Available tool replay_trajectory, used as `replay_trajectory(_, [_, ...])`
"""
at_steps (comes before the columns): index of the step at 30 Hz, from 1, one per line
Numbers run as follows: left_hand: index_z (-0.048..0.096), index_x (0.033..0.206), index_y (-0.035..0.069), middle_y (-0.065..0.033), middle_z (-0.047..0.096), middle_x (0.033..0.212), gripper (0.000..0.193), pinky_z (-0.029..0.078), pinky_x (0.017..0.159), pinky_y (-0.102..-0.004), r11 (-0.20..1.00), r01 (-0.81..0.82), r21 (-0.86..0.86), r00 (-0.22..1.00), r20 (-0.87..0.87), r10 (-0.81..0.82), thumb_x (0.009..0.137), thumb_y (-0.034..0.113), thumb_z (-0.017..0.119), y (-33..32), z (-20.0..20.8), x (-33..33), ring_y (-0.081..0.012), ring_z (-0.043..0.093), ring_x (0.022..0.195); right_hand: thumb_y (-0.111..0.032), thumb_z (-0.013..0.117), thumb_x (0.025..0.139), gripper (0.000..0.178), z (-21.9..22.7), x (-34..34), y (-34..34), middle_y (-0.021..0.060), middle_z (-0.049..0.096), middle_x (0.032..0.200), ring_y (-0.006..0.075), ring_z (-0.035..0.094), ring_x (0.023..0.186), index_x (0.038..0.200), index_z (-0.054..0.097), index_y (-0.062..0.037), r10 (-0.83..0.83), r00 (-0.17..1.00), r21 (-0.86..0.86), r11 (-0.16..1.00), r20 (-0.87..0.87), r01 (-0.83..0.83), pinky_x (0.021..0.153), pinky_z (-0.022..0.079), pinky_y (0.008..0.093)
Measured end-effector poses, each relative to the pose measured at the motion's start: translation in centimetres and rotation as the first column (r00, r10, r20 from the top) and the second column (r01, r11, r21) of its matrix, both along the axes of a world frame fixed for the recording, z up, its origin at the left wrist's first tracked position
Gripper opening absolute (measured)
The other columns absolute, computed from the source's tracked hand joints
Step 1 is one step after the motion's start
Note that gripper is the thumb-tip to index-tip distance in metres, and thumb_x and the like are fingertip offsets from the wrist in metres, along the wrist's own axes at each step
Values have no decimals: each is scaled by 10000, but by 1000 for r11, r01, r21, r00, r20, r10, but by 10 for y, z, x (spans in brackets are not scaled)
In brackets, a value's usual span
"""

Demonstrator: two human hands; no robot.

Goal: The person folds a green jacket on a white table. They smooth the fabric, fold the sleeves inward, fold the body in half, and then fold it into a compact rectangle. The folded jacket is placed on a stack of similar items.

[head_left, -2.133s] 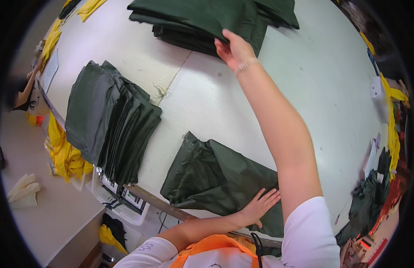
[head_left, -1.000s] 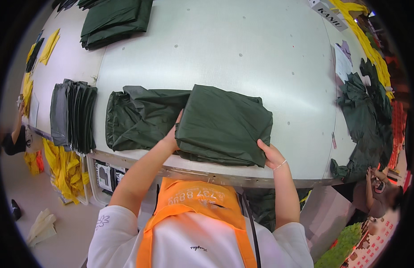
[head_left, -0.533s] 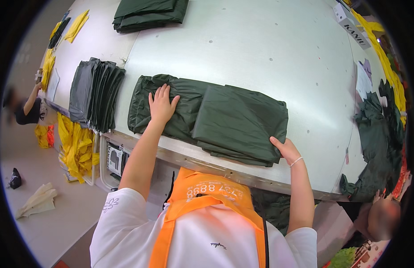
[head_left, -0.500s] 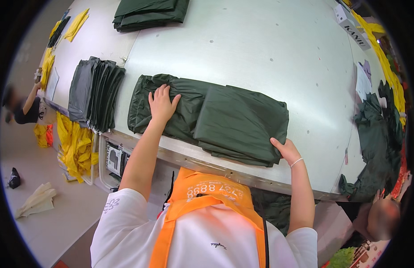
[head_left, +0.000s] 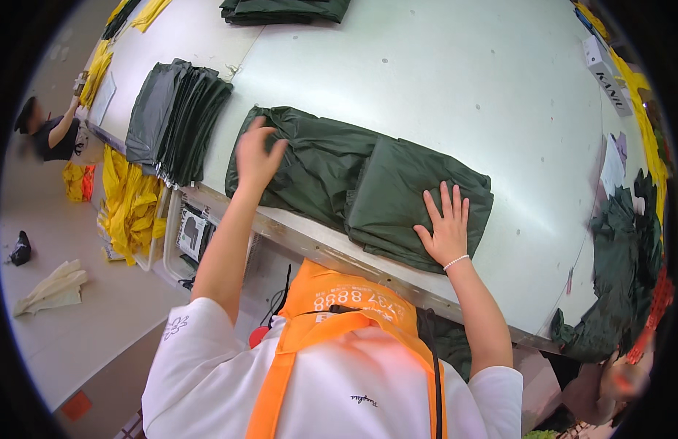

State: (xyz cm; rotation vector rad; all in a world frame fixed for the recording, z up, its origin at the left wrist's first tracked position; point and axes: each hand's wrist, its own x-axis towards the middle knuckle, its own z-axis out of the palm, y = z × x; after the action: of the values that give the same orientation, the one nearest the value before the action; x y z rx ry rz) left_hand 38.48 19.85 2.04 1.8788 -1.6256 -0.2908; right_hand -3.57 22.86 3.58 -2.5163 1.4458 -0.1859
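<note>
A dark green folded garment of thin, slightly shiny fabric (head_left: 313, 172) lies in front of me along the table's near edge. Its right half is doubled over into a thicker, smoother block, while the left half is wrinkled. My right hand (head_left: 449, 227) rests flat on that block, fingers spread. At the garment's left end is my left hand (head_left: 257, 159), a little blurred, thumb apart from the fingers and nothing visible in its grasp. Whether it touches the cloth I cannot tell.
A stack of folded dark green pieces (head_left: 176, 121) stands left of the garment, with another dark green pile (head_left: 284, 9) at the far edge. Loose dark green cloth (head_left: 616, 256) and a white box (head_left: 606, 73) lie right. Yellow fabric (head_left: 130, 208) hangs left, near a co-worker (head_left: 53, 135).
My right hand has moved from the garment's lower right corner onto its top and flattened out. My left hand has shifted toward the left end. The whole view has shifted slightly.
</note>
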Motion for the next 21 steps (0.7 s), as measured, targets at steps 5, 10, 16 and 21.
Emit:
replay_trajectory(5, [453,1223,-10,-185,509,1221,614,342,996,-419,600,-800,19,545,-395,739,763,282,736,114,-24,-7,-309,470,1151,-471,569,817,660,-7,-1,1,147,210,1500,380,139,1384,1390,400,-188,5,999,-25,1000,53,-4,1098,106,547])
replay_trajectory(10, [475,1208,-28,-128,544,1209,535,373,986,-416,719,-445,533,-280,-846,454,797,229,700,99,-28,-33,-282,536,1080,-463,576,816,657,-7,-3,2,147,212,1499,379,146,1382,1386,405,-185,11,998,-35,999,62,-9,1096,109,546])
replay_trajectory(16, [535,1156,-44,-105,600,1142,350,431,934,-352,839,-543,-38,305,-940,155,819,23,601,58,57,-75,-212,564,1047,-445,602,811,668,-6,-2,4,132,221,1498,370,149,1381,1399,382,-216,-36,999,-22,999,37,37,1096,120,535])
replay_trajectory(21, [555,725,11,-162,376,1419,249,230,1038,-600,658,709,-253,620,-220,-753,570,142,700,71,122,-204,-390,341,1306,-396,610,832,604,2,-1,7,121,372,1418,317,315,1317,1356,440,-146,-17,992,-130,991,127,34,1057,245,498])
